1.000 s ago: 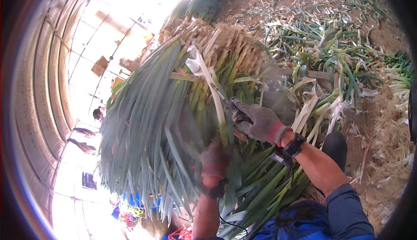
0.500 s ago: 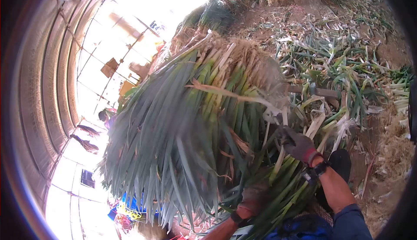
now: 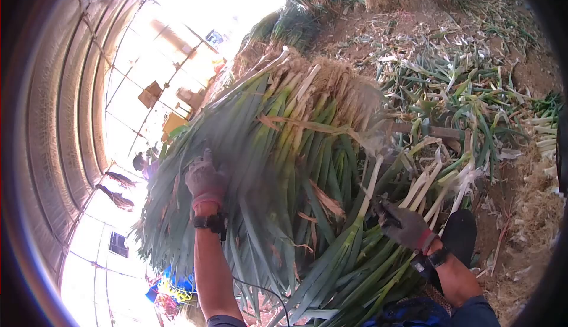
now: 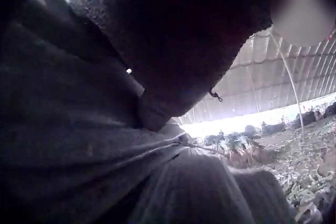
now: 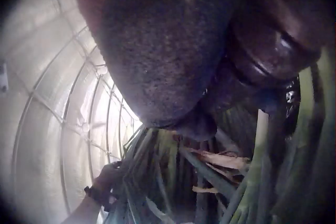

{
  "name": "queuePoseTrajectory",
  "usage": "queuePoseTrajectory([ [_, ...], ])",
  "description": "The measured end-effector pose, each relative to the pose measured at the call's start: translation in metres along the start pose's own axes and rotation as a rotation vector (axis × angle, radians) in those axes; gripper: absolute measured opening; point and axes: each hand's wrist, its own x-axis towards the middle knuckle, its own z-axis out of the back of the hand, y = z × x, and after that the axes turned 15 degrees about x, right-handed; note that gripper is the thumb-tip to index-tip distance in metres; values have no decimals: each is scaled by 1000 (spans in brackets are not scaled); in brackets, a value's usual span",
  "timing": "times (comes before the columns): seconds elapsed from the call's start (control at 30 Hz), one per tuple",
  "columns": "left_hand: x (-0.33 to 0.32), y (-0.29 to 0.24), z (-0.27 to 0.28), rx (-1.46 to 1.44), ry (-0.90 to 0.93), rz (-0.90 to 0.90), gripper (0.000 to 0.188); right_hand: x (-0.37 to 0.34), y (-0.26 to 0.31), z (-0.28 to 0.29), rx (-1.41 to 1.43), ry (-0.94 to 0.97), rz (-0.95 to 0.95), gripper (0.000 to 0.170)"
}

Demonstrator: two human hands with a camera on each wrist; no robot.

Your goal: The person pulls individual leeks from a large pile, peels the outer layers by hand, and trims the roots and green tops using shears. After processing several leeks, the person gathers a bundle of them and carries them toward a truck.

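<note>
A big heap of leeks [image 3: 236, 167] fills the middle of the head view, long green leaves toward the left and root ends at the upper right. My gloved left hand [image 3: 206, 179] rests on the leaves at the heap's left side, fingers mostly straight. In the left wrist view the dark glove [image 4: 178, 40] lies close over a broad leaf [image 4: 194, 187]. To the right, my gloved right hand [image 3: 405, 225] has its fingers curled beside the pale stem of a leek [image 3: 371, 185]; I cannot tell whether they hold something small. Several white-stemmed leeks [image 3: 423, 186] lie beyond it.
Leaf scraps [image 3: 455, 84] litter the ground at the upper right. A wooden bar [image 3: 435, 130] sticks out beside the heap. More leek bundles [image 3: 313, 2] stand farther back. A curved greenhouse wall [image 3: 56, 149] runs along the left.
My left hand carried a white-stemmed leek down to the right, let it go beside the others, then moved up and left onto the heap. My right hand moved right, then slightly down.
</note>
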Motion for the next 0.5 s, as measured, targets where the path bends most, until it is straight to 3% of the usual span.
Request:
queuePoseTrajectory([
  [0.07, 0, 1, 8, -125, 65, -29, 56, -4, 13, -6, 5, 60, -32, 50],
  [0.17, -10, 8, 0, -302, -43, -62, 52, -6, 14, -11, 34, 59, 28, 50],
  [0.23, -28, 9, 11, -308, -74, -91, 49, -7, 29, -7, 75, 82, -29, 50],
  [0.43, -143, 16, 28, -425, -132, -193, 48, -6, 23, -3, 32, 58, 30, 53],
  [0.5, -183, 6, 38, -484, 11, -155, 51, -5, 27, -5, 53, 51, 70, 56],
])
